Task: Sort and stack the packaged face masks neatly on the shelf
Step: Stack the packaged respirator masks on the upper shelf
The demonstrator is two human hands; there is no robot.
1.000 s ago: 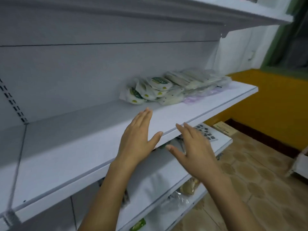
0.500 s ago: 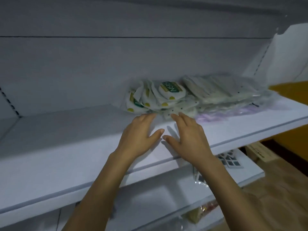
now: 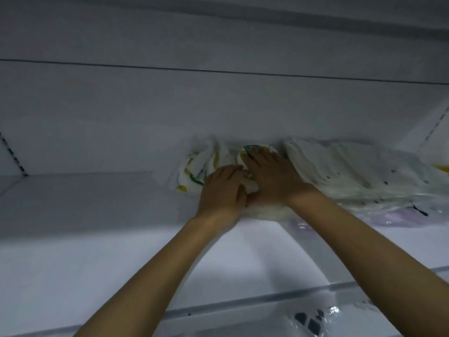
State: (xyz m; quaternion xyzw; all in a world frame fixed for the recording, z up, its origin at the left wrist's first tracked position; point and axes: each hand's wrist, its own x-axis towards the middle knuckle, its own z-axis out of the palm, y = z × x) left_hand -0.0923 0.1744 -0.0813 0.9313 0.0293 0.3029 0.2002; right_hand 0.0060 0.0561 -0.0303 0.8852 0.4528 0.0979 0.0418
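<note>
The right hand (image 3: 269,177) pressed straight, closed fingers on a green-labelled mask pack (image 3: 241,156); the left hand (image 3: 222,190) bent its fingers over adjacent printed packs (image 3: 192,171), grip unclear, on the white shelf (image 3: 97,215).

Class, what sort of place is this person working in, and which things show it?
Probably a small shop or stockroom: a white metal display shelf with a slotted upright strip, a heap of clear-plastic packaged face masks on it, and a dark-patterned packet on the lower shelf.
</note>
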